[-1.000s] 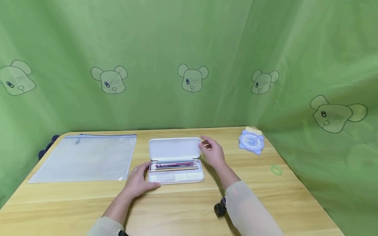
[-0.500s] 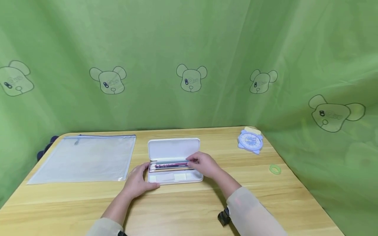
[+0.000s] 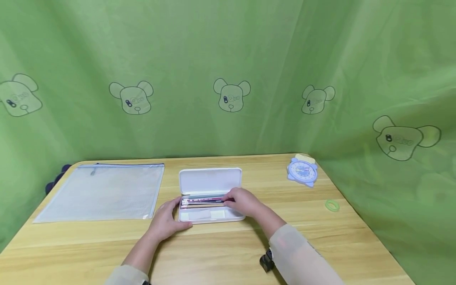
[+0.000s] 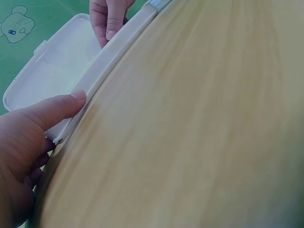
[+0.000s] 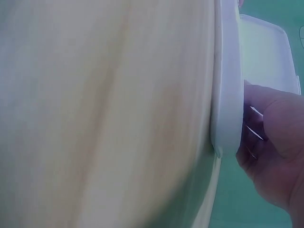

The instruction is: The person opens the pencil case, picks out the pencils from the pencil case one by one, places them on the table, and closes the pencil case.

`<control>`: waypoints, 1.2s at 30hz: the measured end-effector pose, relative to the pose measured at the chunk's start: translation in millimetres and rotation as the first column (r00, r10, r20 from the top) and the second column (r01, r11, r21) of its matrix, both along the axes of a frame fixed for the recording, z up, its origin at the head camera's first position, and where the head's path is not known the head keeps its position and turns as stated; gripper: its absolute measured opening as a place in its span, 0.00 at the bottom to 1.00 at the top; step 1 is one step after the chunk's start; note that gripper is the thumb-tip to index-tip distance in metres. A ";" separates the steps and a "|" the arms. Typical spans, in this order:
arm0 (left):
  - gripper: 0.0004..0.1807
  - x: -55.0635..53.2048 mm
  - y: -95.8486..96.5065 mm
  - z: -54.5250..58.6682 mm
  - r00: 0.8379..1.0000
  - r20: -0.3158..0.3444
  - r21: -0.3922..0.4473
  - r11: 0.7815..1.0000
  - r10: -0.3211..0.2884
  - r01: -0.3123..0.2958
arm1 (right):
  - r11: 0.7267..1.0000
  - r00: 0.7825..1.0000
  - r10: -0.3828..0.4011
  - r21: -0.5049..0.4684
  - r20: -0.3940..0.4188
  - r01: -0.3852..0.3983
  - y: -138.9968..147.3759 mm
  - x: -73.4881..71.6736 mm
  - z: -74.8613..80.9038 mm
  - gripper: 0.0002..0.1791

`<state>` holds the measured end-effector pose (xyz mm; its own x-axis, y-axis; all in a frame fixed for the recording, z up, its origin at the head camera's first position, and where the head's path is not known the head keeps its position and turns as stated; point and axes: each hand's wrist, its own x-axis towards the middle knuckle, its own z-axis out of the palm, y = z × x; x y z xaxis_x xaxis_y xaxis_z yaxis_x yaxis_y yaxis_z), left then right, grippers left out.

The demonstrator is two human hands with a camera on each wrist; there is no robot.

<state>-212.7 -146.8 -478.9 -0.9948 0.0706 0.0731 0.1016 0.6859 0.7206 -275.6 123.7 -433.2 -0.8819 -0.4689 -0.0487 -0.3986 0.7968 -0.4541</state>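
A white pencil case [image 3: 211, 219] lies with its lid raised on the table, several pencils [image 3: 201, 200] side by side in its rear compartment. Flat whitish pieces [image 3: 199, 215] lie in the front one. My left hand [image 3: 165, 221] holds the case's left end, thumb along the front wall [image 4: 57, 111] and fingers round the far side. My right hand [image 3: 244, 202] reaches in from the right and pinches a pencil among the row, covering the pencils' right ends. In the right wrist view the front wall hides the fingertips of my right hand [image 5: 275, 137].
Left of the case lies a clear zip pouch [image 3: 103, 192]. A blue toy clock [image 3: 302, 171] stands at the back right with a pale yellow block [image 3: 304, 158] behind it. Nearer is a green ring [image 3: 332, 205]. A green curtain [image 3: 185, 130] borders the table [image 3: 199, 253].
My right hand has come down from beside the lid's right edge onto the pencils, then shifted slightly left along them. My left hand has stayed at the case's left end.
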 end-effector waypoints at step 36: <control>0.55 0.8 -0.8 0.0 1.000 0.000 -0.010 1.000 0.002 -0.002 | 0.978 0.995 -0.088 -0.194 -0.037 0.079 84.3 10.0 9.9 0.09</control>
